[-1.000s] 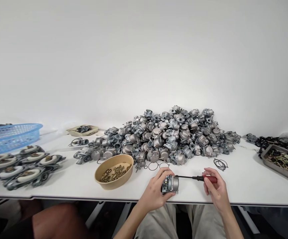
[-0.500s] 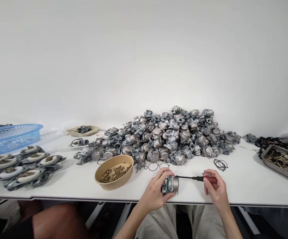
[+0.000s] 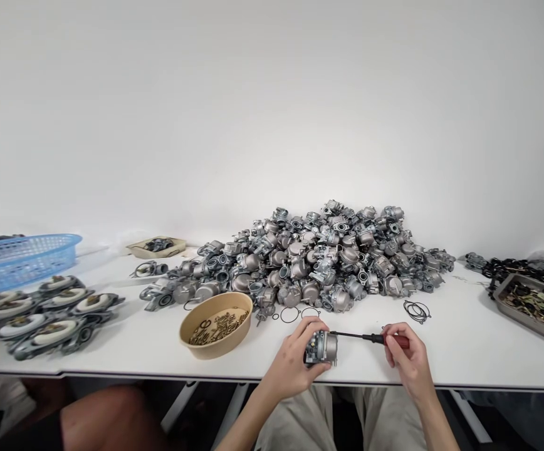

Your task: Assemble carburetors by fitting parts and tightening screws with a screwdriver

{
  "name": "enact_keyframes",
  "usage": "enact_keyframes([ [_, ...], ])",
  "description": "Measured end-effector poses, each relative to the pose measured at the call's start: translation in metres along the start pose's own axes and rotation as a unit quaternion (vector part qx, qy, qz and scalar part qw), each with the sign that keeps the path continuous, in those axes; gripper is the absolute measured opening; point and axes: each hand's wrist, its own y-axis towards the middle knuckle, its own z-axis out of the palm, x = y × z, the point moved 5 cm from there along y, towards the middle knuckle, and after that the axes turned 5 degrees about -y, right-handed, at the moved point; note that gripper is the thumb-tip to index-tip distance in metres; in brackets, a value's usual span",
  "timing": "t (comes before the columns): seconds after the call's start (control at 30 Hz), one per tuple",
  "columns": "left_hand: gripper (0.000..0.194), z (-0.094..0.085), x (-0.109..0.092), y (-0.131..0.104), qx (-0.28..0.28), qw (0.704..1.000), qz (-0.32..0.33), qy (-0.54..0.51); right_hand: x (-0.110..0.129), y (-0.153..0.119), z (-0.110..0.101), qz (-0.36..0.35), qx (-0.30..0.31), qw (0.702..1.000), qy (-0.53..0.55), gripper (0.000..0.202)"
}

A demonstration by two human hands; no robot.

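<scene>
Near the table's front edge, my left hand (image 3: 294, 361) is wrapped round a grey metal carburetor (image 3: 321, 348), its rounded bowl facing right. A screwdriver (image 3: 397, 341) with a red handle lies level between the fingers of my right hand (image 3: 409, 360). Its dark shaft points left, and the tip meets the carburetor's upper edge beside my left fingertips. The exact contact point is too small to make out. Behind my hands rises a large pile of similar carburetors (image 3: 300, 266).
A tan bowl (image 3: 190, 343) of small brass-coloured parts stands left of my hands. Thin black rings (image 3: 416, 311) lie on the white table (image 3: 464, 351). A metal tray (image 3: 530, 317) is at right, a blue basket (image 3: 27, 257) at left. Another person's leg (image 3: 107, 416) shows lower left.
The fingers of my right hand have shifted slightly on the red handle. My left hand and the carburetor have stayed in place.
</scene>
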Motion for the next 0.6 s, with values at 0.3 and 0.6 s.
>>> enact_keyframes([
  [0.3, 0.049, 0.0001, 0.0006, 0.0000, -0.001, 1.000, 0.006, 0.000, 0.0017, 0.0011, 0.0000, -0.006, 0.012, 1.000, 0.007, 0.035],
  [0.6, 0.054, 0.0002, 0.0021, -0.0006, 0.004, 1.000, -0.016, -0.013, -0.0035, 0.0040, -0.0014, -0.001, -0.009, 0.999, 0.034, 0.037],
])
